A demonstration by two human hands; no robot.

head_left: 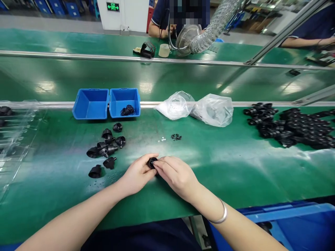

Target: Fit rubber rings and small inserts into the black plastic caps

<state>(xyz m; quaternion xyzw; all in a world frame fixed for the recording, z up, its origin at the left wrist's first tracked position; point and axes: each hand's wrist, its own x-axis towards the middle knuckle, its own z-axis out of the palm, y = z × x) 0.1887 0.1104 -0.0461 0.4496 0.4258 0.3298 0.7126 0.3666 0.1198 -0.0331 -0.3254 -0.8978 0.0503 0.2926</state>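
Clasping the probably light, stiff part [151, 161] by its grippable sides, the left hand [138, 174] met the right hand [178, 175], fingertips bunched.

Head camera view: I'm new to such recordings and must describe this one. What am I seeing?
There is no machine arm here, just a person's bare hands, seen from a camera on their head. The left hand holds a small black piece; the right hand has its fingertips at the opening. Whether they pinch something tiny is hidden.

On the green table, black cup-shaped parts lie to the left, tiny black bits ahead, and a dark heap to the right. Behind are two blue bins and clear plastic bags.
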